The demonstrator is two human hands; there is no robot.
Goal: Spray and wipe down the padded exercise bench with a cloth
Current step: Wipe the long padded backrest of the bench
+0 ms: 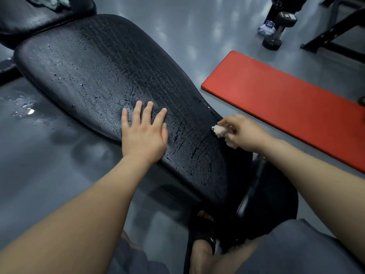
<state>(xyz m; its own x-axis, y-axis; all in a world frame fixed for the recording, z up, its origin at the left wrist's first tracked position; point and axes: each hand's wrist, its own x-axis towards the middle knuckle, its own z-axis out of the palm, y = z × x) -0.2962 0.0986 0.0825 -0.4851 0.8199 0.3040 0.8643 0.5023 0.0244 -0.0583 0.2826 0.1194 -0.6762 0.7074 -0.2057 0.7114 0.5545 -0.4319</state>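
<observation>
Nearest to us, our foot in a black sandal [203, 232] stands on the grey floor [59, 155] by the near end of the bench. On the black padded bench [98, 66], wet with droplets, our left hand [144, 133] lies flat, fingers straight and spread. To its right, at the pad's right edge, our right hand [239, 133] pinches a small crumpled whitish cloth [219, 131] against the surface. Farther right a red mat [286, 107] lies on the floor; to the left a puddle [25, 109] glistens. At the far right stands a dumbbell [280, 30], and at the far left a greenish rag [53, 1] lies on a second black pad [29, 18].
</observation>
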